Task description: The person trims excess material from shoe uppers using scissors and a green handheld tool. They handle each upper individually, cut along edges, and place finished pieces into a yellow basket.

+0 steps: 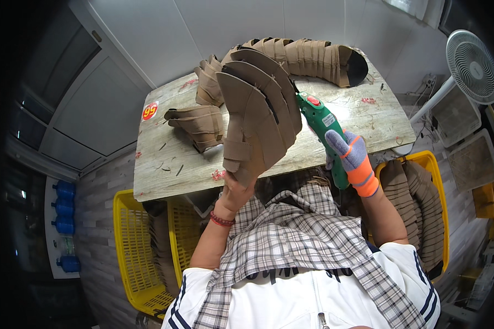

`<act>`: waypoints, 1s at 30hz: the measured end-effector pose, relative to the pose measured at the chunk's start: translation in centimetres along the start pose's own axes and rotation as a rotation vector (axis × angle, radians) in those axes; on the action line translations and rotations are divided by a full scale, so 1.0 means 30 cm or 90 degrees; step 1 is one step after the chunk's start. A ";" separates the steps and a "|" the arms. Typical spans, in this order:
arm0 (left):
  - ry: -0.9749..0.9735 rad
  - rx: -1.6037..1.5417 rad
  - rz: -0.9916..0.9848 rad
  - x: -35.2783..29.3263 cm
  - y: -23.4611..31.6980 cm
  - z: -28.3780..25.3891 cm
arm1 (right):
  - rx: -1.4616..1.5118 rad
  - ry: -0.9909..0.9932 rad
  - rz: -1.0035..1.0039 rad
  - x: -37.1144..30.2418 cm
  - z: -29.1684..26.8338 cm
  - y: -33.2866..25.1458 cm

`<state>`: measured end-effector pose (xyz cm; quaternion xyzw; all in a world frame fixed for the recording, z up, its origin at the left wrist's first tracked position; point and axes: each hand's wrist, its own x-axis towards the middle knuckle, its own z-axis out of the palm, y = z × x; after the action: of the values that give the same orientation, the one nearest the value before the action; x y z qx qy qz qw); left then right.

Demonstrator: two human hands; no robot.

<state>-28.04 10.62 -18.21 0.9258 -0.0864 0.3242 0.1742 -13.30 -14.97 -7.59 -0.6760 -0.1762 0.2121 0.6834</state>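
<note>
My bare left hand (237,193) is closed round the lower end of several tan boot-shaped fabric pieces (252,112), which it holds upright and fanned out over the table's front edge. My right hand (352,156), in a grey and orange glove, wraps round a green handheld power tool (323,122) with a red button. The tool's narrow dark tip points up toward the right edge of the held pieces; whether it touches them I cannot tell. Behind them, a long curved row of similar tan pieces (307,56) lies on the table. A smaller bundle (196,125) sits to the left.
The worn wooden table (164,175) has dark scraps on it. Yellow baskets (129,241) with tan pieces stand at the left, and another yellow basket (443,219) at the right. A white fan (473,67) stands at the far right. Blue water bottles (65,208) line the left wall.
</note>
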 end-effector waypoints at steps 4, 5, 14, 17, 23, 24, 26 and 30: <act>-0.009 0.031 0.069 0.000 -0.028 -0.056 | 0.052 -0.027 -0.022 0.070 -0.015 -0.004; -0.016 0.006 0.018 -0.025 -0.048 -0.057 | 0.084 -0.039 -0.016 0.081 -0.008 -0.015; 0.113 0.144 -0.150 0.184 -0.427 -0.434 | -0.023 0.089 -0.016 0.060 -0.137 0.109; 0.082 0.167 -0.256 0.332 -0.651 -0.518 | 0.028 0.058 -0.001 0.040 -0.112 0.108; 0.014 0.285 -0.351 0.549 -0.874 -0.448 | -0.028 0.052 0.006 0.031 -0.121 0.121; 0.030 0.263 -0.378 0.572 -0.866 -0.444 | -0.036 0.052 0.008 0.032 -0.127 0.123; 0.143 0.047 -0.431 0.619 -0.789 -0.486 | -0.058 0.057 0.010 0.030 -0.132 0.122; 0.326 -0.734 -0.400 0.612 -0.596 -0.548 | -0.142 0.080 -0.023 0.032 -0.117 0.120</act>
<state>-18.32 32.52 0.59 0.5616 0.0711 0.3691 0.7371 -10.82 -17.46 -11.32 -0.7567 -0.1673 0.1361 0.6172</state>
